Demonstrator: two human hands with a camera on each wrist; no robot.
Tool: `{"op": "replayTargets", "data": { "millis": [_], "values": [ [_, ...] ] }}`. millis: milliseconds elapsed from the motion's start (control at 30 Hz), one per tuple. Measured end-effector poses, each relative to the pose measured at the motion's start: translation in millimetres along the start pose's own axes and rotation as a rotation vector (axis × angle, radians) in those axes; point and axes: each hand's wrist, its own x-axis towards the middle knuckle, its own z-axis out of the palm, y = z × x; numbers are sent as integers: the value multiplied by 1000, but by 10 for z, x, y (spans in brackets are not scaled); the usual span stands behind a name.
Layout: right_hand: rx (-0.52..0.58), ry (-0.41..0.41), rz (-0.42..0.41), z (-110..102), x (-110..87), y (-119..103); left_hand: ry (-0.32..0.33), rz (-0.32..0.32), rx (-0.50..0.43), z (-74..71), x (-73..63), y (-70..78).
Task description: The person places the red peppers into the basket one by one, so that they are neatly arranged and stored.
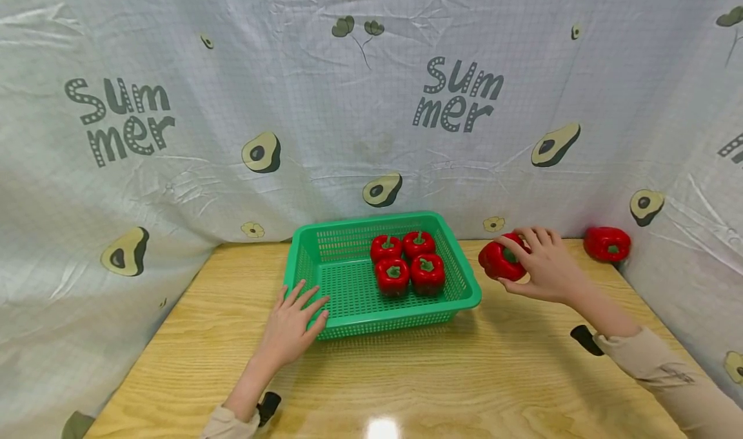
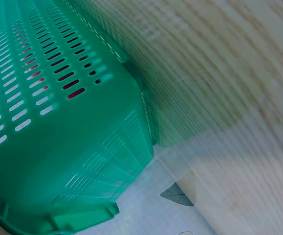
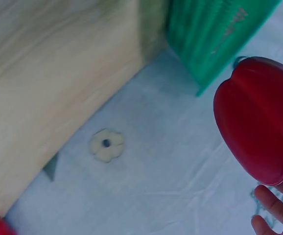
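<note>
Head view bright, evenly lit; white glare on table [image 1: 383, 378] at 6 o'clock, soft shadow below right forearm [image 1: 604, 307] at 4 o'clock. Wrist views dimmer, bluish; in right one, table blurs toward 10 o'clock, held red pepper [image 3: 256, 120] at 3 o'clock sharper.

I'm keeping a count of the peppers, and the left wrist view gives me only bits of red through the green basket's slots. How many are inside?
Observer: Four red peppers stand in the green basket, grouped toward its right side in the head view.
Operator: My view doesn't show the right hand either. Is it holding anything?
Observer: Yes, it grips a fifth red pepper, out to the right of the basket.
</note>
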Motion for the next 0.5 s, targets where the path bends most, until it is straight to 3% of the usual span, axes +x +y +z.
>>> {"op": "replayTargets", "data": {
  "millis": [500],
  "values": [
    [84,41,-61,-14,420,-281,-1,-6,-17,-14,4,5]
  ]
}}
